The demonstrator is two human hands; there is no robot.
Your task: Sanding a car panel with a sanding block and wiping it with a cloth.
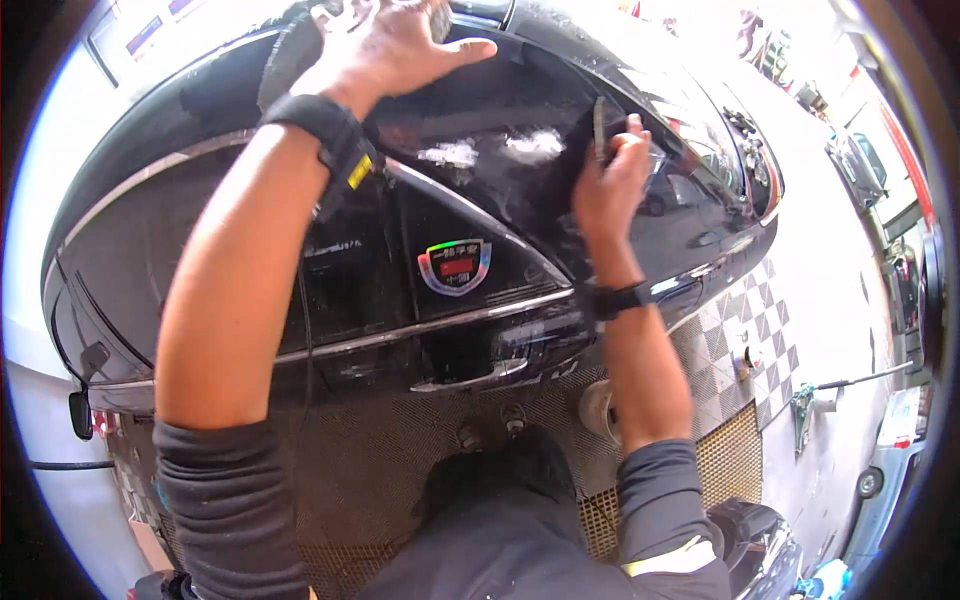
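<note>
A glossy black car fills the space before me, with white foamy smears on its rear side panel. High on the left, my left hand lies flat by the roof edge, its thumb stretched out to the right; the fingertips are partly cut off by the frame. Under and beside it shows a grey fuzzy cloth. My right hand is closed around a thin greyish pad, seen edge-on against the panel beside the rear window. Its exact kind is hard to make out.
A shield-shaped sticker is on the side glass above a door handle. Below stands a light bucket on dark grating. Checkered tiles, a green-and-white tool with a long pole and parked vehicles lie to the right.
</note>
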